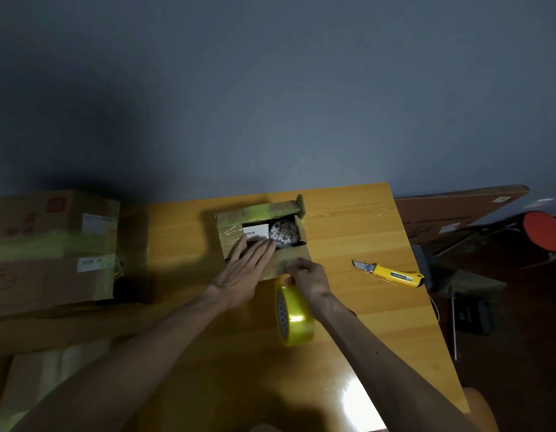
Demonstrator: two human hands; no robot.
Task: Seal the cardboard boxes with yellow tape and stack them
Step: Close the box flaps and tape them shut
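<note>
With your left grip [242, 272] flat, fingers straight, on the box [231, 236] flap and your right grip [311, 279] pinching the tape [297, 322] at five o'clock, you likely needed the far flap shut first.

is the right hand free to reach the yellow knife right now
Likely yes: the knife lies on the table right of the right hand, nothing between. That hand seems to pinch the yellow tape at the box, so it must let go first.
</note>
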